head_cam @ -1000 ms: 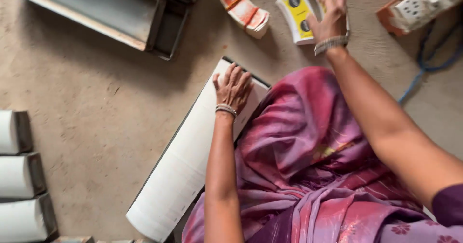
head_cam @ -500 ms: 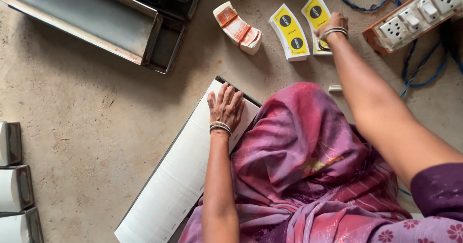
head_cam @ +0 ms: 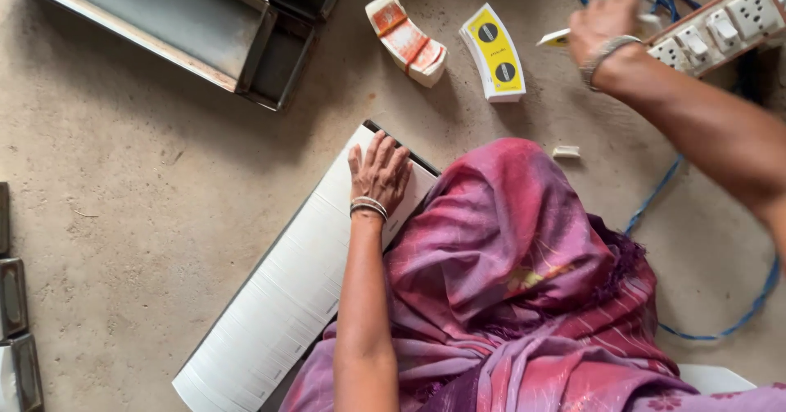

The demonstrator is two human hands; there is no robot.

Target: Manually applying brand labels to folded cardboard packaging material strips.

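Here, the head camera looks down on a person sitting on a sandy concrete floor, lap covered in purple-pink cloth. The left hand lies flat, fingers spread and slightly apart, palm down on the upper end of a long white panel that runs slantwise across the floor beside the knee; it presses rather than grips. The right hand is up near the top edge, blurred, fingers curled around a small white-and-yellow card whose tip sticks out to the left; how tightly it is held cannot be told. Just beside that hand sits a power strip with a blue cable looping down the right side. A yellow stack of cards and an orange-banded stack lie on the floor between the hands. A small white piece rests near the knee. Grey metal trays sit at upper left.
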